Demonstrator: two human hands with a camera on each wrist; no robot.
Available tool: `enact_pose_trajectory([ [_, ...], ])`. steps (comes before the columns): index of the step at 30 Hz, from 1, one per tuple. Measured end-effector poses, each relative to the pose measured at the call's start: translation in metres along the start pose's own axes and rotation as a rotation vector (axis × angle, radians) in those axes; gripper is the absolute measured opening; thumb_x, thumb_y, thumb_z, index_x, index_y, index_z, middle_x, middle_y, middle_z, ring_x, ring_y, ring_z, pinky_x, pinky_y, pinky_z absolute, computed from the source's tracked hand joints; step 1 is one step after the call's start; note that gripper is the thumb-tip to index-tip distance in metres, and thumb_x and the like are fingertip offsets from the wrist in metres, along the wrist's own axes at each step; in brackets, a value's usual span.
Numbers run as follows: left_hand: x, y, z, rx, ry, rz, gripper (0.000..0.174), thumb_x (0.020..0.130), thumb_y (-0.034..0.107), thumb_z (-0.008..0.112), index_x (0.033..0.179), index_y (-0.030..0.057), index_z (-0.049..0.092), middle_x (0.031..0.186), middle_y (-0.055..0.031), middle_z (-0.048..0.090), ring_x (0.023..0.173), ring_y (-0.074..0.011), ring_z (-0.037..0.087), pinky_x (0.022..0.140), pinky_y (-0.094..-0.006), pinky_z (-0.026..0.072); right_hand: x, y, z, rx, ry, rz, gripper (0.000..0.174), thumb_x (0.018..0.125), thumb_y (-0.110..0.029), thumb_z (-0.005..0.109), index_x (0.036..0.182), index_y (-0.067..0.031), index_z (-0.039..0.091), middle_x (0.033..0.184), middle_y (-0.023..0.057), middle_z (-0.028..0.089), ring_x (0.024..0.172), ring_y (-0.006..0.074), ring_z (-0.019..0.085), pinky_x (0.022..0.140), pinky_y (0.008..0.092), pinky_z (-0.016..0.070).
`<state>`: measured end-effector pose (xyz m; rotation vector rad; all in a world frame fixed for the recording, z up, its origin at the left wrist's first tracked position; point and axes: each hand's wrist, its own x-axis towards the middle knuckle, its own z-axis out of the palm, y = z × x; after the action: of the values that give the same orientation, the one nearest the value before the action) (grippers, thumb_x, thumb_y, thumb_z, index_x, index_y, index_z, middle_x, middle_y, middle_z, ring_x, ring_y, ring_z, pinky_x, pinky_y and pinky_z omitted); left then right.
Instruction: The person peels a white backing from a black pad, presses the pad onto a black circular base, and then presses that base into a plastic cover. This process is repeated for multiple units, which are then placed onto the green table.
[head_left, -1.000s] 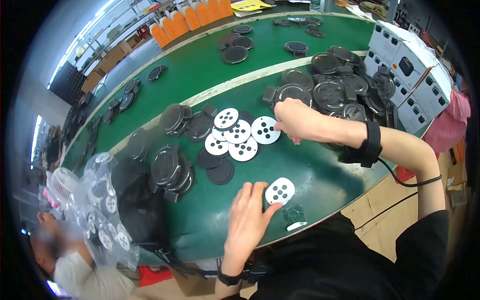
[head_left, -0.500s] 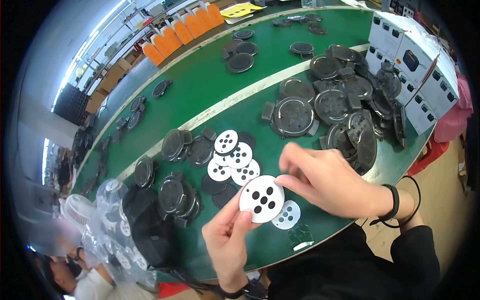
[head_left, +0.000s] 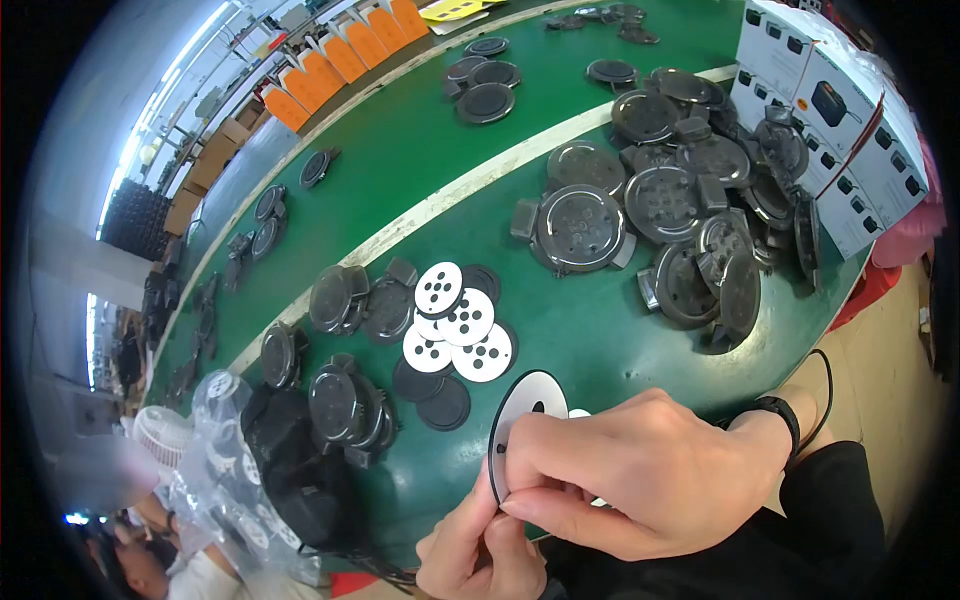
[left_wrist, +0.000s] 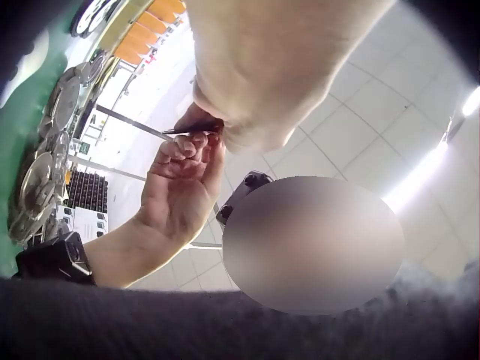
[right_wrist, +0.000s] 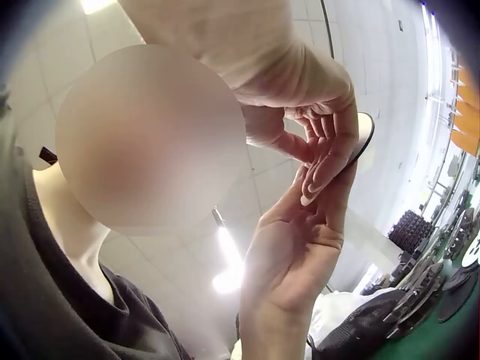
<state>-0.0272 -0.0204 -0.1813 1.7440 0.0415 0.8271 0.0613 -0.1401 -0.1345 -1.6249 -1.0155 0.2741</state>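
A round white disc point(head_left: 527, 393) with black spots and a black edge is tilted nearly edge-on above the table front. My left hand point(head_left: 482, 555) pinches it low on its rim. Curled over its white face, my right hand point(head_left: 640, 475) has thumb and index fingertip together at the lower rim, close to the left fingers. In the right wrist view the disc point(right_wrist: 365, 136) shows behind the right fingers. Another white disc point(head_left: 578, 412) on the table is mostly hidden by my right hand. Beyond lies a pile of white discs point(head_left: 484, 354) beside plain black discs point(head_left: 443, 404).
Dark round housings point(head_left: 582, 228) are heaped at the right, beside stacked white boxes point(head_left: 850, 120). Several more housings point(head_left: 345, 402) stand left of the pile. A black bag point(head_left: 290, 460) and clear plastic bags point(head_left: 215, 480) lie at the left edge, with another person nearby.
The right hand took a white disc from the pile, and the left hand took hold of it nearer the body. The disc has since turned edge-on, and the right fingers have closed at its rim.
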Motion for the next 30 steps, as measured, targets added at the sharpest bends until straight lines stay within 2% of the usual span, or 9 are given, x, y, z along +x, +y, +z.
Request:
enact_pose_trajectory([
  [3, -0.002, -0.005, 0.001, -0.036, 0.049, 0.071, 0.027, 0.086, 0.008, 0.052, 0.101, -0.0140, 0.055, 0.089, -0.0178, 0.062, 0.080, -0.0168, 0.058, 0.075, -0.0242, 0.0431, 0.001, -0.002, -0.001, 0.015, -0.042, 0.014, 0.007, 0.079, -0.005, 0.055, 0.081, -0.0048, 0.049, 0.061, 0.0066, 0.052, 0.044, 0.0213, 0.051, 0.038, 0.0286, 0.0392],
  [11, -0.002, 0.003, 0.003, 0.053, 0.066, 0.084, 0.029, 0.085, 0.009, 0.054, 0.102, -0.0134, 0.055, 0.083, -0.0167, 0.063, 0.074, -0.0151, 0.058, 0.069, -0.0236, 0.0439, -0.003, -0.004, -0.001, 0.032, -0.064, 0.020, 0.009, 0.080, -0.007, 0.054, 0.087, -0.0048, 0.049, 0.064, 0.0081, 0.054, 0.051, 0.0248, 0.054, 0.042, 0.0315, 0.0423],
  [13, -0.002, 0.003, -0.001, 0.061, -0.018, 0.085, 0.025, 0.083, 0.005, 0.052, 0.101, -0.0117, 0.055, 0.085, -0.0209, 0.062, 0.075, -0.0190, 0.059, 0.068, -0.0246, 0.0455, -0.004, -0.004, -0.002, 0.026, -0.075, 0.013, 0.009, 0.081, -0.007, 0.054, 0.088, -0.0045, 0.049, 0.064, 0.0083, 0.054, 0.051, 0.0247, 0.054, 0.043, 0.0315, 0.0427],
  [15, -0.003, 0.001, -0.014, 0.043, -0.201, 0.041, 0.021, 0.080, -0.003, 0.050, 0.100, -0.0088, 0.054, 0.092, -0.0308, 0.058, 0.083, -0.0279, 0.063, 0.072, -0.0274, 0.0482, -0.004, -0.004, 0.003, 0.042, -0.020, -0.017, 0.008, 0.079, -0.006, 0.053, 0.086, -0.0034, 0.049, 0.063, 0.0084, 0.053, 0.049, 0.0246, 0.053, 0.042, 0.0313, 0.0426],
  [18, -0.003, -0.001, -0.012, 0.014, -0.207, 0.042, 0.022, 0.082, 0.001, 0.050, 0.101, -0.0103, 0.054, 0.095, -0.0361, 0.053, 0.088, -0.0349, 0.060, 0.073, -0.0293, 0.0473, -0.007, -0.003, 0.011, -0.050, 0.053, -0.058, 0.007, 0.076, -0.004, 0.052, 0.083, -0.0014, 0.049, 0.061, 0.0087, 0.052, 0.046, 0.0246, 0.051, 0.040, 0.0313, 0.0419],
  [21, -0.011, 0.006, -0.004, 0.186, -0.010, -0.072, 0.027, 0.085, 0.010, 0.053, 0.100, -0.0120, 0.057, 0.076, -0.0146, 0.064, 0.065, -0.0128, 0.057, 0.060, -0.0222, 0.0441, -0.008, 0.002, 0.013, -0.130, 0.047, -0.078, 0.007, 0.074, -0.002, 0.052, 0.080, 0.0004, 0.048, 0.058, 0.0089, 0.050, 0.042, 0.0244, 0.048, 0.039, 0.0314, 0.0407],
  [24, -0.010, -0.003, -0.008, 0.111, -0.010, -0.023, 0.027, 0.086, 0.011, 0.052, 0.100, -0.0117, 0.057, 0.073, -0.0144, 0.064, 0.062, -0.0120, 0.057, 0.057, -0.0217, 0.0437, -0.006, 0.007, 0.011, -0.071, 0.007, -0.091, 0.007, 0.073, -0.001, 0.051, 0.079, 0.0008, 0.048, 0.058, 0.0088, 0.048, 0.042, 0.0234, 0.046, 0.039, 0.0311, 0.0400],
  [26, -0.010, 0.001, -0.011, 0.082, -0.031, -0.072, 0.028, 0.086, 0.012, 0.052, 0.100, -0.0116, 0.057, 0.076, -0.0153, 0.064, 0.065, -0.0120, 0.058, 0.059, -0.0217, 0.0440, -0.005, 0.008, 0.009, -0.018, -0.019, -0.097, 0.007, 0.073, -0.001, 0.051, 0.079, 0.0004, 0.047, 0.058, 0.0086, 0.047, 0.043, 0.0228, 0.046, 0.040, 0.0307, 0.0401],
  [30, -0.008, -0.009, -0.010, -0.020, -0.041, 0.046, 0.029, 0.086, 0.012, 0.052, 0.099, -0.0127, 0.057, 0.082, -0.0174, 0.064, 0.071, -0.0144, 0.059, 0.065, -0.0226, 0.0451, -0.007, 0.005, 0.006, 0.059, -0.071, -0.080, 0.007, 0.076, -0.003, 0.052, 0.081, -0.0007, 0.047, 0.061, 0.0076, 0.048, 0.047, 0.0225, 0.048, 0.042, 0.0300, 0.0408],
])
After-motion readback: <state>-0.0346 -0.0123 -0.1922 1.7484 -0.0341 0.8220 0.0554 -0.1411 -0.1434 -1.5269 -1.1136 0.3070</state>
